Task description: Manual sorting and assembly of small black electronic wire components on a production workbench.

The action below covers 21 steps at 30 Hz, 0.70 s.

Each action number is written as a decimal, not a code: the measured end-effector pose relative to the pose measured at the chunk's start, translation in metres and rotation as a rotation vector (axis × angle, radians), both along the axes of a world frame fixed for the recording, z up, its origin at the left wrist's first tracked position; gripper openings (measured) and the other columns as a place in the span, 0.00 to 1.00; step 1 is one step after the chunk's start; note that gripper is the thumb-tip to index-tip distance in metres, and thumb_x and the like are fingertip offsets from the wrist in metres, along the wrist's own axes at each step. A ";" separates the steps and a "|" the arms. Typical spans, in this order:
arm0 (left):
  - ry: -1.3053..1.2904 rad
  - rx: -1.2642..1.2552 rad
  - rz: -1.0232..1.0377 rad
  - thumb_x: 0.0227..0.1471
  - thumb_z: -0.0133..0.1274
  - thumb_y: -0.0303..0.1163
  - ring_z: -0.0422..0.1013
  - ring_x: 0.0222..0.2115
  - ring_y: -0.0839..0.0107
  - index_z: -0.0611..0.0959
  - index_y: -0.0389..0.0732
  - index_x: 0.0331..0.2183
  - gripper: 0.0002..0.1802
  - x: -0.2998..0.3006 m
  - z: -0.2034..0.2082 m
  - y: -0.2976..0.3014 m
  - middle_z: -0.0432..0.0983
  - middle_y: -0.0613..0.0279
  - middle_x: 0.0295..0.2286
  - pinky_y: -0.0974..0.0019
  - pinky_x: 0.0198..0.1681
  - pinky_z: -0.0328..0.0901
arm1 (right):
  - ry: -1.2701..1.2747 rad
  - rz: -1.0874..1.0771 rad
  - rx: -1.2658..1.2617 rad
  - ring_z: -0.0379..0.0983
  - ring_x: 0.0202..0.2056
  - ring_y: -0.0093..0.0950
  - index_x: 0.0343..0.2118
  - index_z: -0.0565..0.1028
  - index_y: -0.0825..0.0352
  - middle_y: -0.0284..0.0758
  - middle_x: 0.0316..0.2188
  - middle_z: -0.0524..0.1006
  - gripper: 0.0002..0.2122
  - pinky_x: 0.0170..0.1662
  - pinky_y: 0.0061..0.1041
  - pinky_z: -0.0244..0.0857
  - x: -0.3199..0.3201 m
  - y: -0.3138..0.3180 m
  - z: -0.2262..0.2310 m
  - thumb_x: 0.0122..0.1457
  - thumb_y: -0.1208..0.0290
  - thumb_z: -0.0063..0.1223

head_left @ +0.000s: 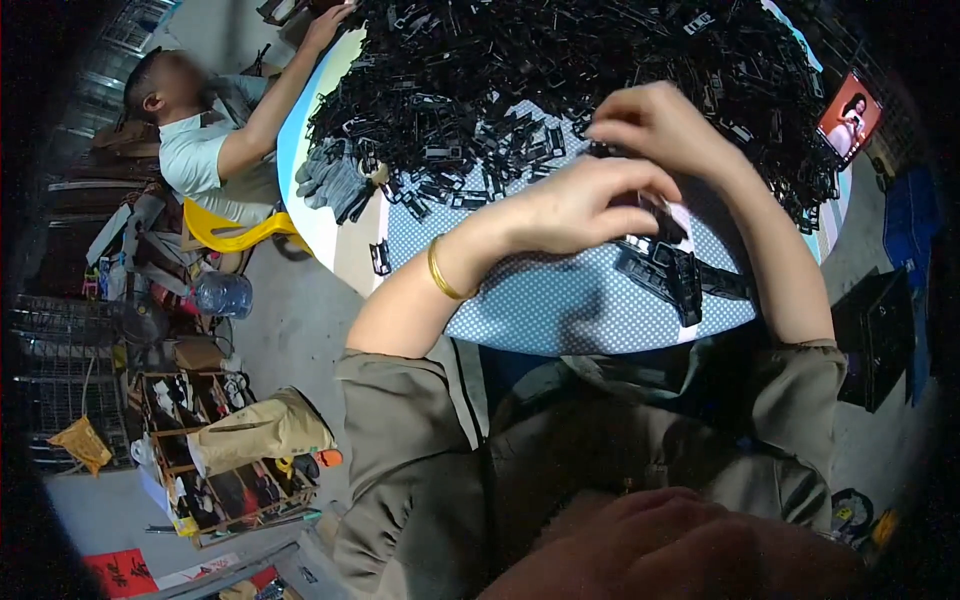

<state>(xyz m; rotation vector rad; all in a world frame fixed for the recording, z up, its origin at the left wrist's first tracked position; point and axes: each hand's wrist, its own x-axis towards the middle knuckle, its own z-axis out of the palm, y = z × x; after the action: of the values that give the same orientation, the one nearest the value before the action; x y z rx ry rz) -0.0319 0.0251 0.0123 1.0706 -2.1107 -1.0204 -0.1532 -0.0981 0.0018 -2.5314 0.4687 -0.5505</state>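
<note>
A large heap of small black plastic clip-like pieces [480,60] covers the far part of the round table [520,310]. My left hand [590,205], a gold bangle at its wrist, reaches over a smaller cluster of longer black clip pieces [665,275] near the table's front edge. Its thumb and index finger are curled with a gap between them, just above that cluster. My right hand [645,130] is farther away, at the near edge of the heap. Its fingers are bent together and point left; whatever lies between the tips is hidden.
A grey work glove [330,180] lies at the table's left side. On the right rim stands a lit phone-like screen [850,118]. Another person [215,150] sits at the left, an arm on the table, by a yellow chair [235,235]. A shoe rack [215,450] stands lower left.
</note>
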 end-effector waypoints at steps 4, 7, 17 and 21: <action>0.009 -0.058 0.224 0.45 0.50 0.28 0.71 0.30 0.73 0.76 0.34 0.34 0.12 0.017 0.016 -0.005 0.74 0.60 0.28 0.71 0.36 0.65 | 0.147 0.058 -0.267 0.71 0.28 0.38 0.27 0.75 0.65 0.42 0.22 0.73 0.13 0.33 0.34 0.65 0.003 0.011 -0.005 0.38 0.64 0.55; -0.144 -0.484 0.645 0.43 0.51 0.28 0.72 0.27 0.67 0.78 0.36 0.32 0.10 0.062 0.005 -0.041 0.75 0.59 0.27 0.71 0.34 0.66 | 0.200 0.005 -0.252 0.71 0.30 0.37 0.30 0.73 0.68 0.39 0.25 0.74 0.14 0.34 0.32 0.64 0.004 0.019 -0.004 0.38 0.68 0.54; -1.172 -0.536 0.499 0.36 0.49 0.23 0.62 0.41 0.56 0.76 0.38 0.36 0.18 0.074 -0.001 -0.100 0.68 0.54 0.38 0.63 0.43 0.61 | 0.133 -0.004 -0.274 0.70 0.30 0.38 0.27 0.72 0.65 0.41 0.22 0.73 0.10 0.33 0.35 0.64 -0.002 0.020 -0.006 0.37 0.72 0.51; -0.832 -0.873 0.638 0.37 0.48 0.20 0.67 0.34 0.56 0.76 0.36 0.35 0.16 0.084 0.002 -0.083 0.68 0.51 0.33 0.64 0.36 0.64 | 0.045 0.009 -0.279 0.70 0.31 0.38 0.28 0.72 0.67 0.42 0.25 0.73 0.11 0.35 0.35 0.64 0.002 0.012 -0.006 0.38 0.72 0.51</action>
<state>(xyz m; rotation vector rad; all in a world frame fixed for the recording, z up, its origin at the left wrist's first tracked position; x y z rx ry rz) 0.0523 -0.0579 0.0141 1.6201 -2.1211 0.7261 -0.1508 -0.0865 -0.0043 -2.8148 0.4217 -0.5925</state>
